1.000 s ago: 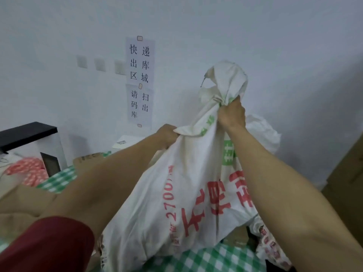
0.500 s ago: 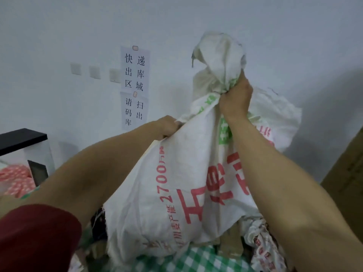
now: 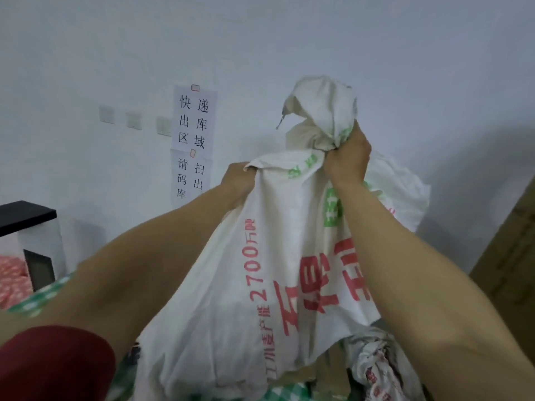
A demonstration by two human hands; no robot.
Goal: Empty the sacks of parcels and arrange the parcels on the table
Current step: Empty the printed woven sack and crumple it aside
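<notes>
A large white woven sack [image 3: 260, 285] with red and green print hangs lifted high in front of me. My right hand [image 3: 347, 160] grips its bunched end near the top. My left hand [image 3: 238, 179] grips a fold of the sack's edge, a little lower and to the left. The sack's lower part sags toward the green checked table [image 3: 278, 395]. Brown cardboard of parcels [image 3: 330, 369] shows under the sack's bottom edge. What is inside the sack is hidden.
A second crumpled printed sack [image 3: 379, 369] lies at the lower right. A white box with a black lid [image 3: 31, 238] and red patterned cloth [image 3: 11, 279] stand at the left. A brown cardboard panel [image 3: 509, 256] rises at the right. Paper signs [image 3: 194, 140] hang on the wall.
Both hands raised the sack higher from one second ago; its lower part lifted off the table. From half a second ago the view shifted slightly and the grips stayed the same.
</notes>
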